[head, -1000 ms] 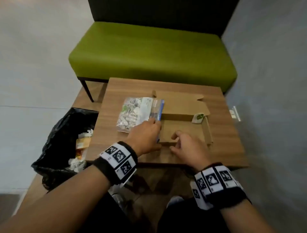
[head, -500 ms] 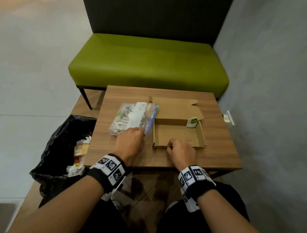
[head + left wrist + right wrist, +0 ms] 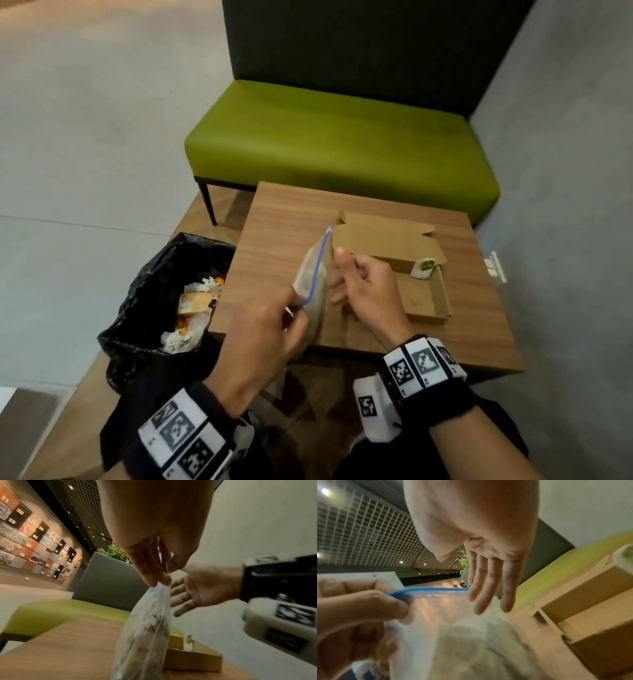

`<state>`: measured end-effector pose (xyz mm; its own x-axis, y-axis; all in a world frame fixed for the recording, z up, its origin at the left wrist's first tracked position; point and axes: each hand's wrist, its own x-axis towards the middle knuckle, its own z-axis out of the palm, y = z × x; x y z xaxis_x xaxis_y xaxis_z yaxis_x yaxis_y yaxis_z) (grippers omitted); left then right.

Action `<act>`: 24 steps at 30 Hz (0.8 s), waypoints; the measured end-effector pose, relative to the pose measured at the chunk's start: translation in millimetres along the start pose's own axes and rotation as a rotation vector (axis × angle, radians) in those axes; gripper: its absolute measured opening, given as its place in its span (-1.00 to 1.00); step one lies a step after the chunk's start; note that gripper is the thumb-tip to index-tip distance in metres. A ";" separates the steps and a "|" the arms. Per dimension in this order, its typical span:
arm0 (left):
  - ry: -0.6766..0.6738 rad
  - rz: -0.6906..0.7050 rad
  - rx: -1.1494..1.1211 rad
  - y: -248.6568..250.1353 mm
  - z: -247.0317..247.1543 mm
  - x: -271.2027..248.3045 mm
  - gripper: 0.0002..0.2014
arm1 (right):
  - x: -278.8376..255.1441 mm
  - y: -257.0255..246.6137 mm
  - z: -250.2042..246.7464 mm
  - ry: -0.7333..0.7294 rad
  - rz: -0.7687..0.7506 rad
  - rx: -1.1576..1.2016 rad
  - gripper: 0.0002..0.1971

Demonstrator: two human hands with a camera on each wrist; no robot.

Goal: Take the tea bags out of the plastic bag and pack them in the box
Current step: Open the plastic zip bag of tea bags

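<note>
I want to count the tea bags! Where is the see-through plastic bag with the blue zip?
In the head view, the clear plastic bag with the blue zip hangs upright from the left hand, above the wooden table, left of the open cardboard box.

The bag's contents are a pale blur in both wrist views. In the head view the left hand hides its lower part, the right hand covers the box's near-left corner, and the tabletop cuts off the bin.
</note>
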<state>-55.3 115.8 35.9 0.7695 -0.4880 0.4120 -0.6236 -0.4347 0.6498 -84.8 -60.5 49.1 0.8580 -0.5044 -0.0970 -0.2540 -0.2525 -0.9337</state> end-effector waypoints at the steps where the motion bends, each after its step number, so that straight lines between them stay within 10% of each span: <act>1: -0.029 0.008 -0.023 3.5 2.9 -5.8 -0.85 | -1.3 -6.2 5.4 -0.035 0.033 0.007 -0.60; 7: -0.327 0.032 -0.217 11.1 -1.7 -22.8 -0.73 | -17.9 -9.6 6.9 -0.103 -0.095 -0.411 -0.94; 12: 0.046 -0.132 -0.215 -6.1 -21.7 -4.1 -0.68 | -44.1 -10.7 -18.6 -0.154 -0.226 -0.562 -0.89; 15: 0.047 -0.269 -0.296 -7.2 -25.7 8.3 -0.46 | -56.5 -14.8 -36.4 -0.114 -0.316 -0.518 -0.88; 24: -0.023 -0.155 -0.707 30.1 -22.9 3.1 -0.93 | -74.9 -28.4 -80.1 -0.124 -0.315 -0.475 -0.95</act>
<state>-68.5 118.5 71.4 0.8337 -0.4800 0.2731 -0.2630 0.0898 0.9606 -177.6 -81.7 110.5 0.9633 -0.2516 0.0934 -0.1262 -0.7316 -0.6700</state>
